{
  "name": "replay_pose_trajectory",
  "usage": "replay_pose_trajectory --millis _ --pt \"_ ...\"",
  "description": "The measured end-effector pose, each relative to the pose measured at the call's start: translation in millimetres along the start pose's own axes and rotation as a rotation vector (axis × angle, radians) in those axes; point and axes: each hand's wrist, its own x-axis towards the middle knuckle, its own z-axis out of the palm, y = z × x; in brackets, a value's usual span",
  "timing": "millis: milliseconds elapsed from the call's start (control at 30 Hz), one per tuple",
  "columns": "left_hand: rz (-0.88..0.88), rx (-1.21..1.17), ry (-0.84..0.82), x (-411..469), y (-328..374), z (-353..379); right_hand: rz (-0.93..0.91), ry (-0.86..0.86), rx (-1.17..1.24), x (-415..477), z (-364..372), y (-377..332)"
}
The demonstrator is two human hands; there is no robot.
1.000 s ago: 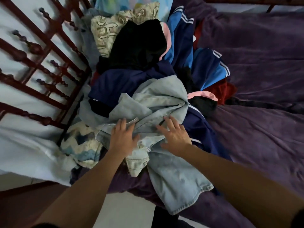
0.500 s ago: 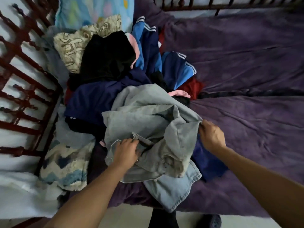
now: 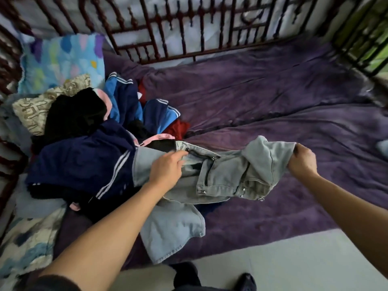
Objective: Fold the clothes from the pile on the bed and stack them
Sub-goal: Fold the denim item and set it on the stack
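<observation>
1. Since half a second earlier, the jeans [image 3: 226, 177] had been dragged rightward off the pile and stretched between both hands, with one leg hanging over the near edge of the bed.
2. I saw the left hand [image 3: 168, 171] curled onto the waistband by the fly and the right hand [image 3: 302, 160] fisted tight around a bunch of denim. They were held wide, I judged, to pull the jeans flat for folding.
3. Behind the left hand, the pile [image 3: 84, 156] of dark clothes sat unsorted, touching the jeans.
4. Farther off spread the purple blanket [image 3: 273, 101], a likely stacking spot. No stack showed yet.
5. Farthest stood the red bed rail [image 3: 189, 51].
</observation>
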Motion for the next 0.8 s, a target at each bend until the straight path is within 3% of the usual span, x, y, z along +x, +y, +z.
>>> replay_pose_trajectory --millis 200,400,500,633,733,800 --pt "0.187 -0.019 -0.053 18.8 111.5 35.7 0.277 0.111 0.034 45.3 -82.7 82.2" --pt "0.209 0.004 -0.416 36.9 142.5 113.9 0.449 -0.03 -0.112 47.8 -79.2 155.8" --pt "0.138 0.111 -0.486 45.4 113.6 148.4 0.383 -0.112 -0.211 21.1 -44.7 173.6" --pt "0.072 0.286 -0.639 51.6 63.7 185.1 0.162 -0.375 -0.445 -19.1 19.8 183.3" --pt "0.16 0.426 -0.775 48.3 38.3 217.4 0.029 -0.591 -0.63 -43.1 75.4 192.4" --pt "0.258 0.519 -0.826 42.2 29.2 240.0 0.05 -0.668 -0.737 -53.3 103.2 201.9"
